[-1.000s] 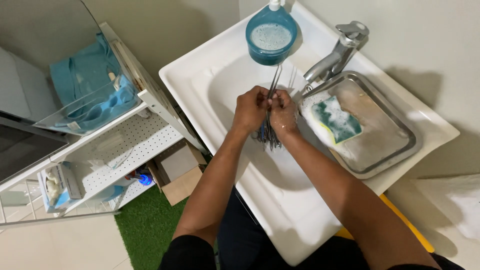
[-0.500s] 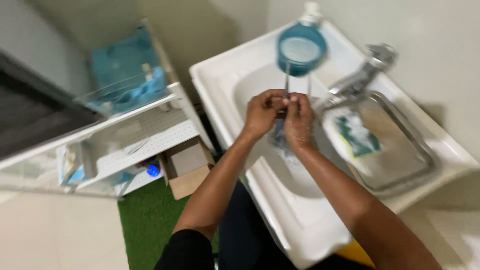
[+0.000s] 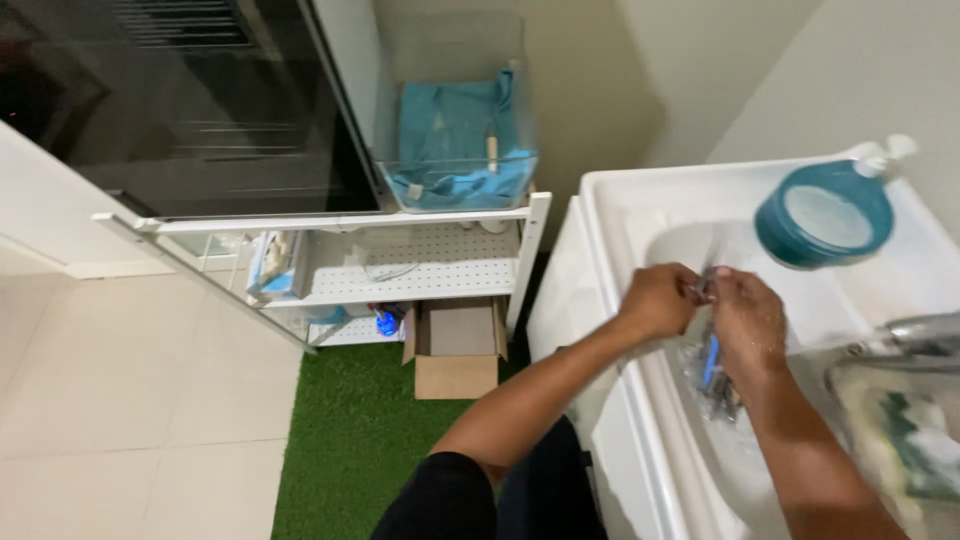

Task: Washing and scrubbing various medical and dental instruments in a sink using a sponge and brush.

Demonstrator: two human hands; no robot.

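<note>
Your white sink (image 3: 640, 215) fills the frame from 3 to 5 o'clock, with the white shelf rack (image 3: 420, 265) at 12 o'clock beside it and green turf mat (image 3: 355, 440) at 7 o'clock. A round teal basin (image 3: 822, 213) sits on the sink's rim at 2 o'clock. Your left hand (image 3: 658, 300) and right hand (image 3: 748, 318) meet over the bowl, both clenched on a bundle of cutlery (image 3: 708, 355), too blurred to tell the pieces apart, hanging just below your right hand.
</note>
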